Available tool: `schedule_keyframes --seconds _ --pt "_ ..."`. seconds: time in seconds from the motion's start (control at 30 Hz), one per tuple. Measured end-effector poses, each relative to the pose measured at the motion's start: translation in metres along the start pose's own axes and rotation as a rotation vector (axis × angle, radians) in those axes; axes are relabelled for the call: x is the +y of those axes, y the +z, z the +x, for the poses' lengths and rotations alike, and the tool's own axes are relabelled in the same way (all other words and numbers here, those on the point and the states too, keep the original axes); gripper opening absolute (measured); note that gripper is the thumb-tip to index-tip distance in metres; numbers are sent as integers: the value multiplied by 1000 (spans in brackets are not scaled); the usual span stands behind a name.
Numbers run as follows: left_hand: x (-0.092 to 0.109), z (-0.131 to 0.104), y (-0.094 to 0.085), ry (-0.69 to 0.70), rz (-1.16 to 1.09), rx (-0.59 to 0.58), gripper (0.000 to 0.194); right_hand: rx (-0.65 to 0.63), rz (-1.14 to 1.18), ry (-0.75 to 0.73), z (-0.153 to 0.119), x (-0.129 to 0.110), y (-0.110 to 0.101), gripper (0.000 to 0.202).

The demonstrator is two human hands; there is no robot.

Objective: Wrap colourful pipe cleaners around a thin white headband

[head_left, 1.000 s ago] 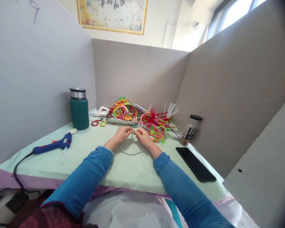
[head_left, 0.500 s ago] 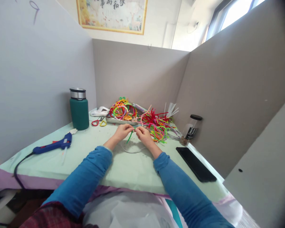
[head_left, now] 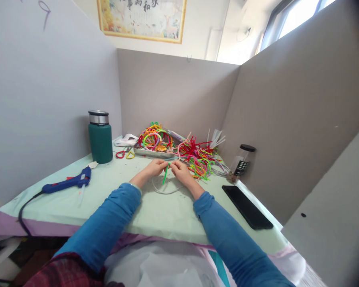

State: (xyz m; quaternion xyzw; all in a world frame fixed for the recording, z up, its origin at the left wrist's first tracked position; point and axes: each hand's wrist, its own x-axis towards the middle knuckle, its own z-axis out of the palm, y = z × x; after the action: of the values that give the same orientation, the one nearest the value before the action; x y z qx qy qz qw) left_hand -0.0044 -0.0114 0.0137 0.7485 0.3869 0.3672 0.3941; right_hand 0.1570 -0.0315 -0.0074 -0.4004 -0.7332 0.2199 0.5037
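Close together over the middle of the table, my left hand and my right hand both pinch a green pipe cleaner. One end of it dangles down between the fingertips. A thin grey-white ring or hoop curves below the hands; its upper part is hidden behind them, so I cannot tell whether the fingers hold it too. Just beyond my right hand lies a heap of coloured pipe cleaners, red, green and orange.
A metal tray of colourful hoops sits at the back, scissors beside it. On the left are a green bottle and a blue glue gun with its cord. To the right stand a clear jar and a black phone. Grey partitions enclose the table.
The dangling green end has swung from slanting left to nearly straight down. My left hand has shifted slightly lower; my right hand is almost where it was.
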Motion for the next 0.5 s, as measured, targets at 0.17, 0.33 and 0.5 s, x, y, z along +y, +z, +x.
schedule_keyframes --seconds 0.17,0.33,0.5 --pt "-5 1 -2 -57 34 -30 27 -18 5 42 -1 1 1 16" --pt "-15 6 -3 -2 258 38 20 -45 0 69 -2 2 1 21" --pt "-22 10 -4 93 377 125 12 -66 -2 67 -1 6 2 20"
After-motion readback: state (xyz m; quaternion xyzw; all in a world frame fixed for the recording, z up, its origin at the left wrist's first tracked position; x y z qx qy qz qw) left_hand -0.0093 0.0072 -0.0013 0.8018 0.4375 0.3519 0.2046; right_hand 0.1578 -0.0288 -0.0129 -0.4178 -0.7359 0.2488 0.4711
